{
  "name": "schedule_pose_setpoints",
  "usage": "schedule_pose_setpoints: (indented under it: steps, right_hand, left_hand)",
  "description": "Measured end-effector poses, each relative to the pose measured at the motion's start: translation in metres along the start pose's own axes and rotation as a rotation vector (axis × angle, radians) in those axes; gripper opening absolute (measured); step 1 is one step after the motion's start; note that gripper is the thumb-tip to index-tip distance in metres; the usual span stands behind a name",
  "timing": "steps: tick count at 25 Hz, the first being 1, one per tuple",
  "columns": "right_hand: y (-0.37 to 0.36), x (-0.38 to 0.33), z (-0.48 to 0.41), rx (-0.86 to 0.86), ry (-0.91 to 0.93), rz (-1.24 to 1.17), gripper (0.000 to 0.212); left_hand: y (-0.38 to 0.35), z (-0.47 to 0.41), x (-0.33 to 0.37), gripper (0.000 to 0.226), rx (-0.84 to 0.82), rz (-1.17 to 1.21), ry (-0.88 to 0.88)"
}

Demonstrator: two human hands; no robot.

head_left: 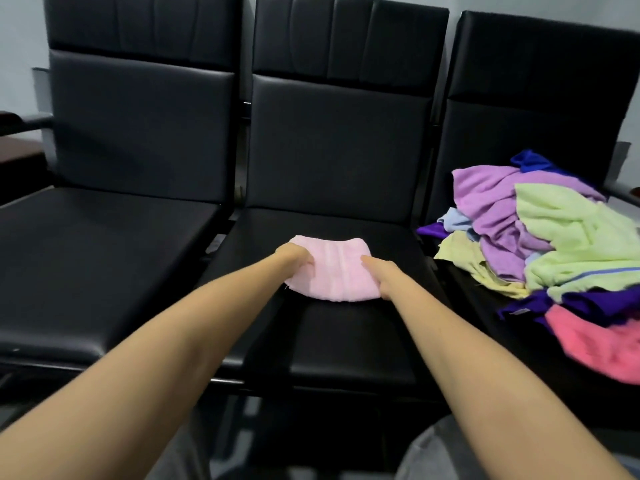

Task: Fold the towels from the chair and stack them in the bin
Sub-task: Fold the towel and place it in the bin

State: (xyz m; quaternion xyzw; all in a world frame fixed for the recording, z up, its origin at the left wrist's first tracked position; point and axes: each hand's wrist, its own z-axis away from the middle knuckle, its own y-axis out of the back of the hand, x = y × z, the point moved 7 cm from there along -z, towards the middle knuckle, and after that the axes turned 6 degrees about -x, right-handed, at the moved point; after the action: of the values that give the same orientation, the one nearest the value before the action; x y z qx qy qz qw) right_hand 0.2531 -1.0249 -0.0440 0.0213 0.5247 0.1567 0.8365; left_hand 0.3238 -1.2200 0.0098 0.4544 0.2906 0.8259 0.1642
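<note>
A folded pale pink towel (334,270) lies on the seat of the middle black chair (346,341). My left hand (296,259) grips the towel's left edge with curled fingers. At the towel's right edge my right hand (382,275) holds the fabric, fingers tucked at its side. A loose pile of towels (540,237) in lilac, light green, yellow, purple, blue and coral pink covers the right chair's seat. No bin is in view.
Three black padded chairs stand side by side against a pale wall; the left chair (104,258) has a bare seat. A dark armrest (24,123) sticks out at far left. My grey trouser legs show at the bottom edge.
</note>
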Motion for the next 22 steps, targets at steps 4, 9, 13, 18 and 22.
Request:
schedule_pose_setpoints:
  steps: [4,9,13,18,22]
  right_hand:
    - [0.005,0.008,-0.012,-0.018,-0.048,-0.009,0.077]
    - [0.023,-0.009,0.035,0.011,0.018,-0.090,0.027]
    - [0.070,-0.005,0.056,0.065,0.096,-0.108,0.034]
    - [0.148,0.007,0.098,0.132,0.204,-0.090,0.032]
    - [0.207,0.044,0.147,0.173,0.175,-0.216,0.036]
  left_hand:
    - [-0.013,0.004,0.003,0.054,-0.075,0.188,0.000]
    - [-0.032,0.017,0.036,0.045,-0.178,0.471,-0.086]
    - [-0.060,0.034,0.067,0.043,-0.255,0.502,-0.115]
    - [-0.118,0.067,0.108,0.003,-0.440,0.635,-0.119]
    - [-0.189,0.112,0.148,0.018,-0.628,0.628,-0.122]
